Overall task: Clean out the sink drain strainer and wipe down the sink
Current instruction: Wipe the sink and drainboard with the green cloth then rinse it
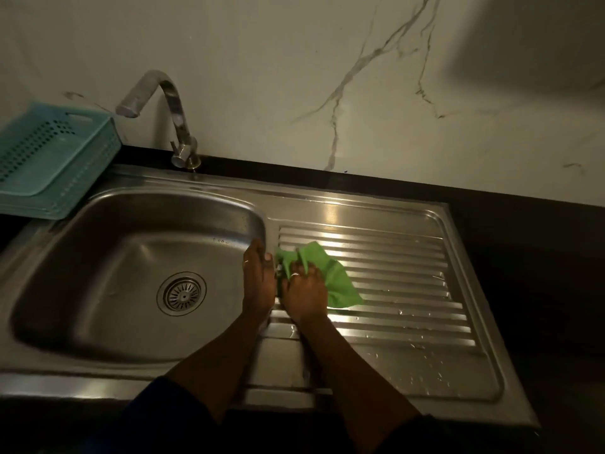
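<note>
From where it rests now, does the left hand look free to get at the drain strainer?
Probably yes: the left hand rests on the basin's right edge, and nothing lies in the bare basin between it and the drain strainer.

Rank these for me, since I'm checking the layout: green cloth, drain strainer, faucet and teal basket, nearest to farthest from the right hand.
1. green cloth, under the right hand on the drainboard.
2. drain strainer, left, in the basin.
3. faucet, back left.
4. teal basket, far left.

Head-worn view, down over sink
</note>
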